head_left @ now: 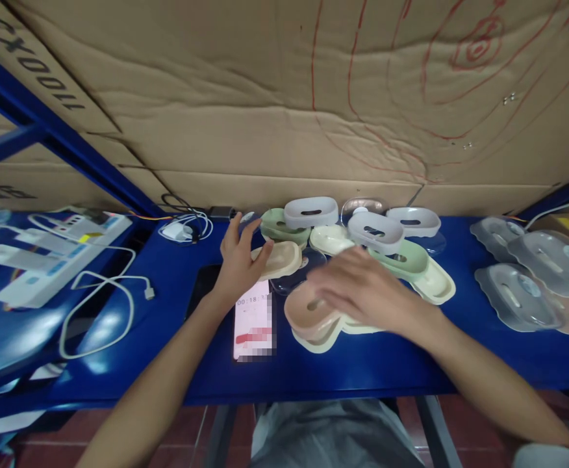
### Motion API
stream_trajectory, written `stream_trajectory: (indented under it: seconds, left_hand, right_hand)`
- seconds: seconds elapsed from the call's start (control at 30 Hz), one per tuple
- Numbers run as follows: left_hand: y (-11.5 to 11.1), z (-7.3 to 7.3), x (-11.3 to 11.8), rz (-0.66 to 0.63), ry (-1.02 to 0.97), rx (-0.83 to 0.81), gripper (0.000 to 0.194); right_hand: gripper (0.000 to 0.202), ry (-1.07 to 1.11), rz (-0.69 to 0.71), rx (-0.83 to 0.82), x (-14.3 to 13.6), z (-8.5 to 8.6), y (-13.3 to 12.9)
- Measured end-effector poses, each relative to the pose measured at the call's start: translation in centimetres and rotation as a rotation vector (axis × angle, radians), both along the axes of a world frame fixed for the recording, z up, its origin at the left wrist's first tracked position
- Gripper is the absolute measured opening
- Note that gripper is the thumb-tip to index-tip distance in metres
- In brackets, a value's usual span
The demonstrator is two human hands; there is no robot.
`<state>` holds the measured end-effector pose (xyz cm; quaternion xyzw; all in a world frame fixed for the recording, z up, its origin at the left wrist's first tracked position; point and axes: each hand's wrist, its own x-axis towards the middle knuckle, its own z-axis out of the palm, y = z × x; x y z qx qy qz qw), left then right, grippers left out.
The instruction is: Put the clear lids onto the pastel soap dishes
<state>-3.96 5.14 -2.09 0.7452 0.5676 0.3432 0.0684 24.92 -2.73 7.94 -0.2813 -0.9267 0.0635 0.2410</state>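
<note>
My left hand [240, 257] has its fingers apart, with the thumb over the left edge of a cream oval soap dish [284, 260]; I cannot tell if they touch. Over the pile, my right hand [357, 283] is smeared by motion, its fingers pointing left above a peach soap dish [304, 309] with a slot. That dish rests on a cream tray [319, 344]. Behind are a green dish [284, 227], a grey-white dish [311, 212], another grey-white one [376, 232] and a cream piece [330, 239]. To the right lie a light green dish [411, 260] and a cream tray [438, 283].
A lit phone [251, 318] lies below my left hand. On the left are a power strip [65, 257], a white cable [131, 302] and a charger [177, 229]. Clear plastic packs [518, 296] sit at right. Cardboard [245, 97] stands behind the blue table [362, 374].
</note>
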Motion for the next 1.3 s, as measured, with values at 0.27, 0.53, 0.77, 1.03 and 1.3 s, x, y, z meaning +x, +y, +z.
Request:
stream_trajectory:
  seconds: [0.27,0.53,0.77,1.03,1.3]
  left_hand:
    - [-3.5,4.7,1.2,-0.068,0.135,0.123,0.042]
    - [-14.4,5.0,3.6,-0.449,0.132,0.068,0.018]
    - [-18.3,1.0,4.8,-0.394,0.145,0.019,0.031]
    - [-17.5,0.7,7.3,-0.433,0.097,-0.082,0.044]
    - [-19.3,-0.5,7.5,-0.405,0.050,-0.063,0.041]
  right_hand:
    - [0.038,-0.116,-0.198,-0.060,1.3,-7.9,-9.6]
    - [0.036,0.020,-0.793,0.052,12.1,-8.8,-11.1]
    - [0.070,-0.027,-1.488,0.297,22.7,-11.9,-12.8]
    - [0.069,0.084,-1.354,0.363,24.6,-13.2,-14.1]
    - [0.041,0.310,-1.206,0.301,20.0,-12.7,-18.2]
